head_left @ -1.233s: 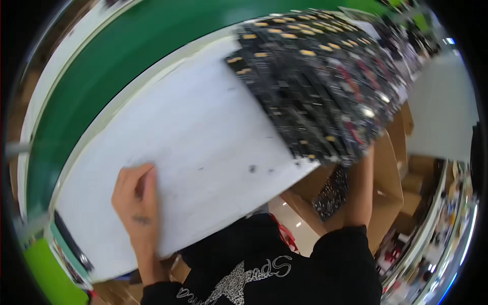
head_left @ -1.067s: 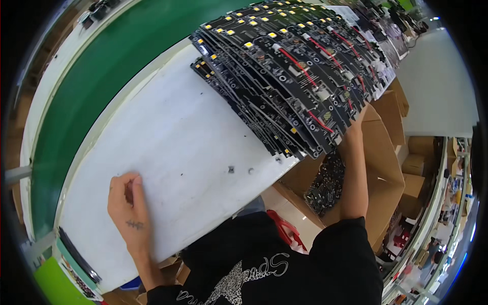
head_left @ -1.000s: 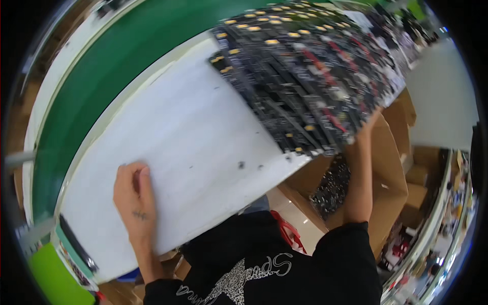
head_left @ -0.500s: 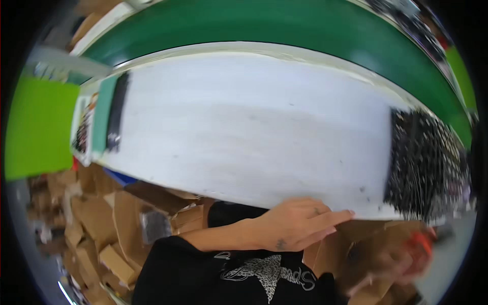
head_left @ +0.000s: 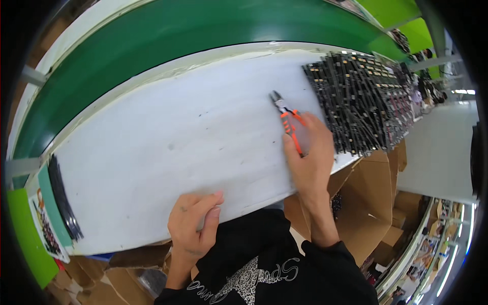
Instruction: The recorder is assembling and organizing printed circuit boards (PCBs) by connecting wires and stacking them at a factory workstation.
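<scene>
On the right of the white table, my right hand is wrapped round the orange-and-black handles of diagonal cutting pliers. Their metal jaws point away from me, up and to the left, over bare tabletop. Just right of that hand lies a dense pile of thin black strips, many with small pale pieces on them. My left hand hovers by the table's near edge, loosely curled, thumb and forefinger a little apart. I see nothing in it.
A green belt runs along the table's far side. At the left end lie a bundle of black strips and a white tray of small parts. Below the near edge stand open cardboard boxes. Lit shelves stand at lower right.
My view has swung to the right. The right hand, blurred low beside the boxes with something orange, has come up over the table with the pliers. The left hand's fingers have curled more.
</scene>
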Tool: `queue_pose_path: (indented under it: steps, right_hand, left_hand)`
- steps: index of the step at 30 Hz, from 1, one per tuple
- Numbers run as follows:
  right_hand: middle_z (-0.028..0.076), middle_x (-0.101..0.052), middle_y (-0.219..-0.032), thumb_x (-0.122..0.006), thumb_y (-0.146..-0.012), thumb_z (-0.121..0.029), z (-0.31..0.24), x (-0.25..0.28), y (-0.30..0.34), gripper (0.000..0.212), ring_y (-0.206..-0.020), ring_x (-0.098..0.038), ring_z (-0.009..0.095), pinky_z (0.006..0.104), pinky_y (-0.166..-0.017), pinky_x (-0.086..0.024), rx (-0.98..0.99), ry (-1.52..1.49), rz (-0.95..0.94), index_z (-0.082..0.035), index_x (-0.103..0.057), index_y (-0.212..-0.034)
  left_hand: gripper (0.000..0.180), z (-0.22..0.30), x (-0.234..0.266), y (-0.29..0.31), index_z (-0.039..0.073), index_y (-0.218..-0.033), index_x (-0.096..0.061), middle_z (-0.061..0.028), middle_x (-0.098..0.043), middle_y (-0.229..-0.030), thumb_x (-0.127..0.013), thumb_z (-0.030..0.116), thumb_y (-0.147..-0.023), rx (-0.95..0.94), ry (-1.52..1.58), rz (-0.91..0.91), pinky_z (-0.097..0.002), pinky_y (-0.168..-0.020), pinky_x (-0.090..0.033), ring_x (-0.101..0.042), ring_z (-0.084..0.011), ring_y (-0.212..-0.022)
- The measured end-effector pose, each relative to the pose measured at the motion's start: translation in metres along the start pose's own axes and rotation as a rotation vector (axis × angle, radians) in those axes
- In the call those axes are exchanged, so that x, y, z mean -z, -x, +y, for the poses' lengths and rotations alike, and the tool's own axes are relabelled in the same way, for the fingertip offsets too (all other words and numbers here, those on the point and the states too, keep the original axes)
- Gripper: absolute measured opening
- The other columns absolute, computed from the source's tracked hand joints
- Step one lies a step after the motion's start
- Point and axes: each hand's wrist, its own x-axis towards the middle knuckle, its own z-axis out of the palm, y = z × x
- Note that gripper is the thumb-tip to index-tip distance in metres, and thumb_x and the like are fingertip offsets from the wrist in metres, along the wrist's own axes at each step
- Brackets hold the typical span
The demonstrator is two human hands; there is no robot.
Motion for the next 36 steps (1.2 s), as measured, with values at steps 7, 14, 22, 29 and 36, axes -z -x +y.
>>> queue_pose_path:
  steps: [7, 14, 22, 29, 36]
  right_hand:
    - [0.015, -0.059, -0.128, -0.074, -0.076, -0.008, -0.007, 0.017, -0.006, 0.041, -0.117, -0.054, 0.037, 0.0436, -0.098, -0.043, 0.185, -0.055, -0.073, -0.007, -0.065, -0.116]
    - [0.014, -0.057, -0.132, -0.074, -0.075, -0.006, 0.01, 0.136, -0.049, 0.045, -0.12, -0.054, 0.036, 0.0449, -0.099, -0.043, 0.244, 0.486, 0.26, -0.008, -0.065, -0.119]
    - [0.011, -0.061, -0.125, -0.067, -0.079, 0.001, 0.034, 0.162, -0.062, 0.039, -0.116, -0.057, 0.032, 0.042, -0.095, -0.047, 0.304, 0.532, 0.085, -0.008, -0.066, -0.116]
    - [0.008, -0.066, -0.115, -0.065, -0.077, 0.005, 0.033, 0.152, -0.072, 0.036, -0.107, -0.062, 0.03, 0.0409, -0.091, -0.049, 0.396, 0.503, 0.039, -0.006, -0.068, -0.111]
    - [0.007, -0.069, -0.109, -0.072, -0.072, 0.004, 0.043, 0.167, -0.075, 0.031, -0.096, -0.063, 0.024, 0.0339, -0.079, -0.051, 0.548, 0.568, 0.472, -0.01, -0.076, -0.099]
  left_hand:
    - [0.026, 0.002, -0.023, -0.013, 0.003, -0.1, -0.07, -0.008, -0.069, -0.088, -0.068, -0.006, -0.076, -0.147, 0.029, -0.134, -0.0333, -0.065, -0.049, -0.061, -0.0252, -0.074]
    - [0.025, 0.003, -0.03, -0.017, 0.004, -0.098, -0.071, -0.007, -0.066, -0.085, -0.07, -0.004, -0.074, -0.186, 0.0, -0.172, -0.0347, -0.064, -0.044, -0.06, -0.0246, -0.071]
    - [0.023, 0.01, -0.029, -0.022, 0.005, -0.098, -0.071, -0.007, -0.067, -0.086, -0.07, -0.002, -0.076, -0.182, 0.014, -0.191, -0.0343, -0.065, -0.046, -0.06, -0.0254, -0.072]
    - [0.022, 0.02, -0.022, -0.04, 0.007, -0.099, -0.071, -0.0069, -0.068, -0.088, -0.07, 0.0, -0.078, -0.244, 0.032, -0.345, -0.0337, -0.067, -0.048, -0.063, -0.0243, -0.076]
    - [0.024, 0.009, -0.006, -0.052, 0.008, -0.105, -0.069, -0.0089, -0.067, -0.087, -0.068, 0.003, -0.082, -0.247, 0.082, -0.602, -0.0346, -0.072, -0.051, -0.065, -0.026, -0.078]
